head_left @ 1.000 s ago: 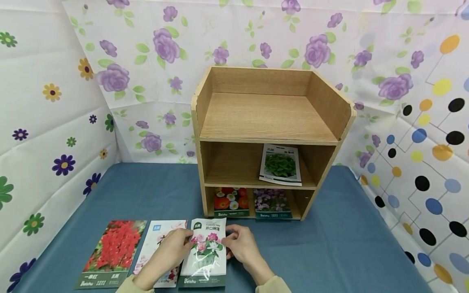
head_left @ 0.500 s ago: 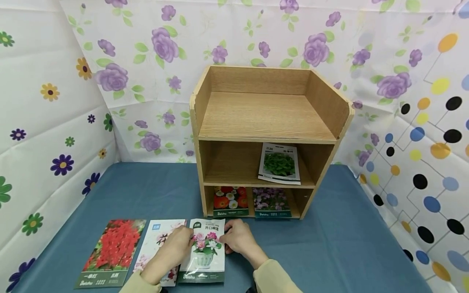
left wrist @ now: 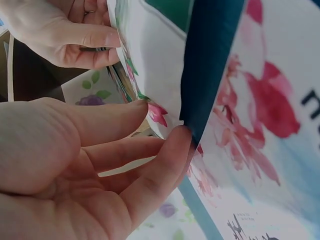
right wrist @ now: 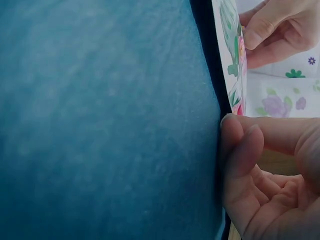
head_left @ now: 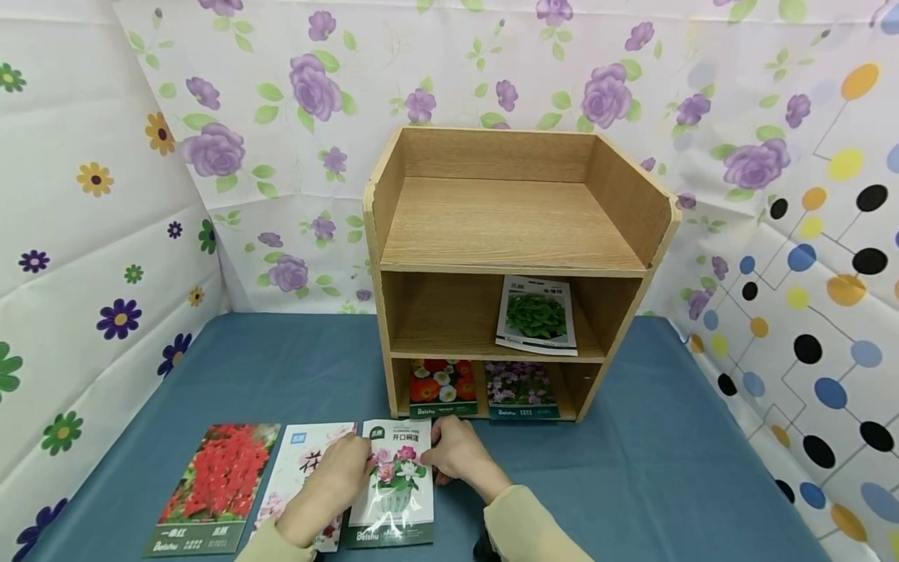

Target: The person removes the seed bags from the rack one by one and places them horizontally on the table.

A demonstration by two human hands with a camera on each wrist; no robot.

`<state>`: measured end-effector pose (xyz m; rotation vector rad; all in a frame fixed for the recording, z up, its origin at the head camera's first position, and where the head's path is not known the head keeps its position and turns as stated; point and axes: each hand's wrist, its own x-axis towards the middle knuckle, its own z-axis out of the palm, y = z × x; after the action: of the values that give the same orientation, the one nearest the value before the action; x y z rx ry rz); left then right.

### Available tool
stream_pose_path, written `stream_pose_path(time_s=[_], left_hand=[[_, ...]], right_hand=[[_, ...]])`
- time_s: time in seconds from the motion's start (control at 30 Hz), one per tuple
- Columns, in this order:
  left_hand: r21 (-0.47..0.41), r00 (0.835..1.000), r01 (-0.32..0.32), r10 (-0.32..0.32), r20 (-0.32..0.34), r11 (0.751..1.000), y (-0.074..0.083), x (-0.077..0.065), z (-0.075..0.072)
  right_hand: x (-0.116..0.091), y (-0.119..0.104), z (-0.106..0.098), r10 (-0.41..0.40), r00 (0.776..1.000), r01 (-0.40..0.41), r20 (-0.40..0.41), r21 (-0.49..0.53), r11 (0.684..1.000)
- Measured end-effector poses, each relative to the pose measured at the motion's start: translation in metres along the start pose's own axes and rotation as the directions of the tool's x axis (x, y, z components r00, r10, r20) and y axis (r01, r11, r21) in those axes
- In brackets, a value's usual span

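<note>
Left hand [head_left: 335,478] and right hand [head_left: 460,454] are pinching opposite side edges of the flat glossy white-and-green seed packet [head_left: 395,499], sitting at the blue cloth-covered counter's [head_left: 632,484] near side. Likely handling light, bendy, slippery; edges should be gripping best.

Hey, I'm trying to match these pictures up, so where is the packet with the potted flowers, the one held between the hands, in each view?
Head view: the potted-flower packet is at the bottom, slightly left of centre.
Left wrist view: top, around the centre, seen at a slant.
Right wrist view: upper right, a narrow strip seen nearly edge-on.
Shared landmark: the right hand, at the potted-flower packet's edge in all three.
</note>
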<state>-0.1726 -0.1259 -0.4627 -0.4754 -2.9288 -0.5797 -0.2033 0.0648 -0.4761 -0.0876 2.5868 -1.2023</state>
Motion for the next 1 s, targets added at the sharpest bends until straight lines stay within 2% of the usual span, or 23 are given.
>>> stream_pose_path(time_s=[0.17,0.33,0.5,0.57,0.67,0.83,0.9,1.0], left_hand=[[0.023,0.998,0.051,-0.052,0.036,0.998,0.002,0.001,0.002],[0.038,0.994,0.082,-0.085,0.075,0.996,0.002,0.004,0.002],[0.075,0.992,0.081,-0.088,0.088,0.994,0.003,0.006,-0.003],[0.103,0.991,0.080,-0.090,0.095,0.991,0.006,0.006,-0.007],[0.126,0.992,0.072,-0.085,0.099,0.989,0.014,0.007,-0.018],[0.096,0.999,0.008,-0.013,0.053,0.995,0.036,0.012,-0.041],[0.071,0.999,-0.023,0.020,0.043,0.997,0.047,0.016,-0.051],[0.010,0.996,-0.079,0.078,0.052,0.997,0.063,0.023,-0.067]], right_hand=[[-0.001,0.001,-0.001,-0.001,1.000,0.001,0.021,-0.019,1.000],[-0.002,-0.002,-0.003,-0.032,0.998,0.039,0.049,-0.150,0.988],[-0.004,-0.006,-0.005,-0.120,0.990,0.137,0.076,-0.293,0.946],[-0.007,-0.008,-0.008,-0.165,0.983,0.185,0.086,-0.349,0.919],[-0.013,-0.014,-0.016,-0.238,0.965,0.262,0.110,-0.457,0.850],[-0.032,-0.035,-0.040,-0.358,0.923,0.361,0.143,-0.644,0.675],[-0.039,-0.044,-0.053,-0.396,0.908,0.374,0.137,-0.694,0.615],[-0.048,-0.056,-0.075,-0.453,0.885,0.372,0.111,-0.753,0.543]])
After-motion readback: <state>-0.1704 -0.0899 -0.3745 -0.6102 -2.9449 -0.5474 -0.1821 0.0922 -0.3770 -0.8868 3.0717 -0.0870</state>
